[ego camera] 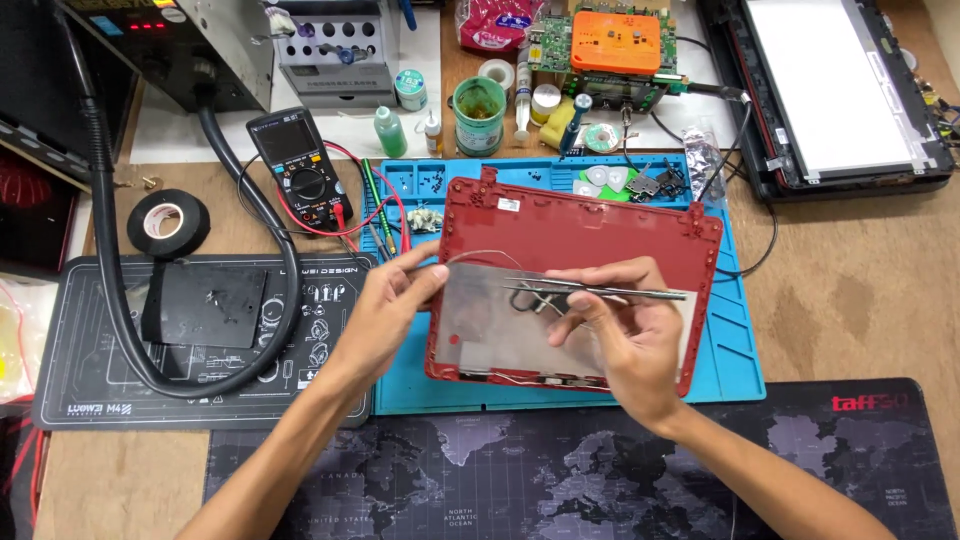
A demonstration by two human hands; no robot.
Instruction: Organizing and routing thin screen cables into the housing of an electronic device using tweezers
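**A:** What's the bench like?

**B:** A wooden worktable (850, 290) crowded with repair gear. From the left: a roll of black tape (168, 222), a dark grey work mat (80, 330) with a thick black hose (110, 290) looping over it, a black multimeter with red leads (298, 168), then a blue silicone repair mat (735, 350). A detached laptop screen panel (830, 85) lies at the far right.

**A:** And the hands?

**B:** Both are over a red plastic laptop lid shell (590, 225) lying inside-up on the blue mat. The left hand (385, 315) rests at the shell's left edge, fingers pinched narrow on a thin grey wire (480, 254). The right hand (625, 340) is closed on slim metal tweezers (600, 290), held across the silvery foil lining (480, 335).

**A:** What step would you say?

**B:** Working the thin cabling inside the lid, probably freeing or routing it; whether the tweezer tips actually grip the wire I can't tell. The next move would want a light, steady pull, keeping the wire from snagging or tearing.
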